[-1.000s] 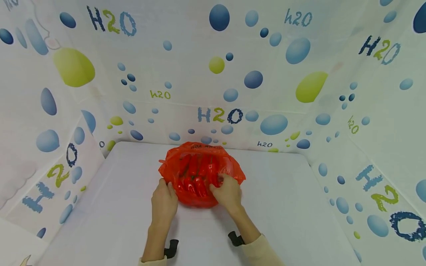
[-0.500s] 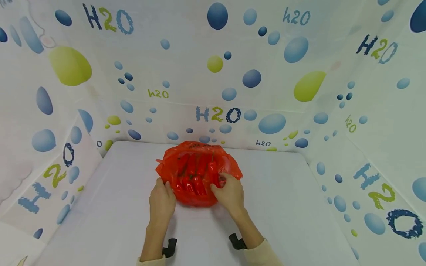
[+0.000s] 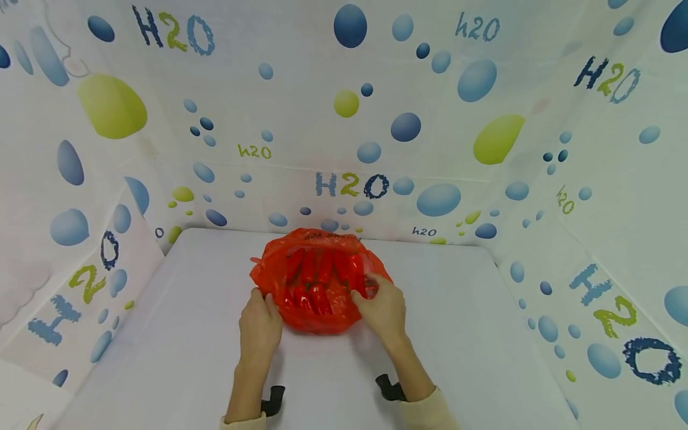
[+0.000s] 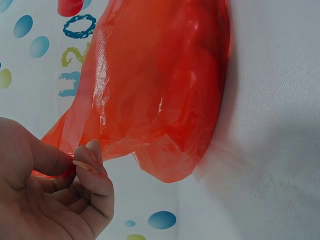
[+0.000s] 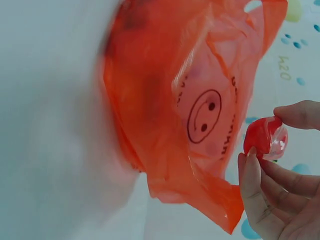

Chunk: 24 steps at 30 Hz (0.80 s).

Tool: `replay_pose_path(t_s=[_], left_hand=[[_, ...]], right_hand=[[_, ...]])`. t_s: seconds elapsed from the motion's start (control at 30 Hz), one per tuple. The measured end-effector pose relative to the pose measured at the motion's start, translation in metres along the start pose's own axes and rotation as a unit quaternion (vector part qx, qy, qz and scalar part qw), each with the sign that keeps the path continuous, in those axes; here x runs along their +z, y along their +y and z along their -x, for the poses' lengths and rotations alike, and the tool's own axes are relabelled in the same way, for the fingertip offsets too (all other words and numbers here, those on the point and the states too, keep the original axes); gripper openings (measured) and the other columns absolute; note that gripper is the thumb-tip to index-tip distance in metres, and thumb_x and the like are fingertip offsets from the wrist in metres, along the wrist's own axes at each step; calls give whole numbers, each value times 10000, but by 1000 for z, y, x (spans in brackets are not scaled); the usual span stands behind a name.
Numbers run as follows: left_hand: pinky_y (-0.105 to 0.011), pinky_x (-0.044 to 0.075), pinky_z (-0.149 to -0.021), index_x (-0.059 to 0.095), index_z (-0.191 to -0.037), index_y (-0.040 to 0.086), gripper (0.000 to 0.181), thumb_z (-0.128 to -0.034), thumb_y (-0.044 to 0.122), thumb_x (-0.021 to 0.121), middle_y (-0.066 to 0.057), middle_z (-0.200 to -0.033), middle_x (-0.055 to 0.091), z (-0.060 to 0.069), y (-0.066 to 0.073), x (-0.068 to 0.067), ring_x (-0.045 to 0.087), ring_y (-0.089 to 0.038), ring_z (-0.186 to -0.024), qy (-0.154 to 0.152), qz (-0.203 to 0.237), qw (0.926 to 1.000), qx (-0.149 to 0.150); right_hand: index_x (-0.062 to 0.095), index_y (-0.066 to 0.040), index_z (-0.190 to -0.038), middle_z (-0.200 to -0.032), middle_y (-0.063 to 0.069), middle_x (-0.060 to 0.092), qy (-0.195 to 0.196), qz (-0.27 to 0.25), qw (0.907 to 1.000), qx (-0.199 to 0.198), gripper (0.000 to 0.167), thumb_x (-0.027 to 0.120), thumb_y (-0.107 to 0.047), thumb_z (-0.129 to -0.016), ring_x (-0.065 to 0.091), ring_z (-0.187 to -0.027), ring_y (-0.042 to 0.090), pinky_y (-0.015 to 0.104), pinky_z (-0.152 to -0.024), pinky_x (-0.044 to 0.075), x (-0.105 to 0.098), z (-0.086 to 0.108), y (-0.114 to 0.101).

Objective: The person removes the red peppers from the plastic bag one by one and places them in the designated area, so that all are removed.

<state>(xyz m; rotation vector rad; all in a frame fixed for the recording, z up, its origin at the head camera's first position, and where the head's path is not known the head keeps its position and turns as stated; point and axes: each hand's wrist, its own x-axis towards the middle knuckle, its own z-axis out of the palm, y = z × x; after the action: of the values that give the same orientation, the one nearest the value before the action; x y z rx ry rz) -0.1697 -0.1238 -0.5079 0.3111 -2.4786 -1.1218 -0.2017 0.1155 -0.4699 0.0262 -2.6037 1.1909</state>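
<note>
A thin red plastic bag (image 3: 317,325) lies on the white table with its mouth open and several red peppers (image 3: 309,269) inside. My left hand (image 3: 260,325) pinches the bag's near left edge between thumb and fingertips, as the left wrist view shows with the hand (image 4: 75,190) close up. In my right hand (image 3: 384,307) is one red pepper (image 3: 355,269), held above the bag's right side. The right wrist view shows this pepper's rounded end (image 5: 262,137) between the thumb and fingers of the hand (image 5: 280,195).
The white table (image 3: 457,334) runs back to an upright white sheet (image 3: 301,101) printed with blue and green drops and lettering. Similar sheets stand at both sides. A black piece (image 3: 274,400) sits at the left wrist, another (image 3: 389,388) at the right.
My right hand has shifted to the right with the pepper, which now stands out over the others. My left hand keeps its pinch on the bag's edge. The head view has turned slightly.
</note>
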Motion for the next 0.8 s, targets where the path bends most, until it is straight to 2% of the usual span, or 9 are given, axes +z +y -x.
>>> replay_pose_path(t_s=[0.23,0.43,0.63,0.8], left_hand=[[-535,532,-698,520,-1056,-73,185,-1076,105,472,-185,-820,570,0,1,1,600,-394,-740,-26,-18,10000,-21],[-530,548,-710,521,-1070,-78,188,-1078,104,473,-192,-831,576,0,2,3,602,-385,-747,-69,-12,10000,-17],[-503,567,-718,521,-1088,-72,182,-1082,105,479,-168,-825,564,1,3,2,582,-335,-723,-165,-33,9998,-90],[-500,571,-734,517,-1104,-70,184,-1086,108,476,-164,-838,566,0,3,3,586,-329,-735,-222,-51,9996,-147]], right_hand=[[721,-27,-1244,-1043,69,764,108,-117,9997,172,424,819,-215,-877,716,-941,269,399,-763,598,-15,-2,4],[713,-17,-1257,-1067,98,763,251,-352,9987,255,425,807,-209,-890,728,-906,267,364,-680,610,-26,-6,12],[708,-40,-1279,-1076,93,764,358,-243,9980,465,435,797,-236,-902,738,-923,255,367,-658,617,-33,-14,27],[702,-27,-1288,-1072,125,766,428,-170,9979,458,445,791,-245,-911,746,-918,282,405,-675,623,-37,-18,37]])
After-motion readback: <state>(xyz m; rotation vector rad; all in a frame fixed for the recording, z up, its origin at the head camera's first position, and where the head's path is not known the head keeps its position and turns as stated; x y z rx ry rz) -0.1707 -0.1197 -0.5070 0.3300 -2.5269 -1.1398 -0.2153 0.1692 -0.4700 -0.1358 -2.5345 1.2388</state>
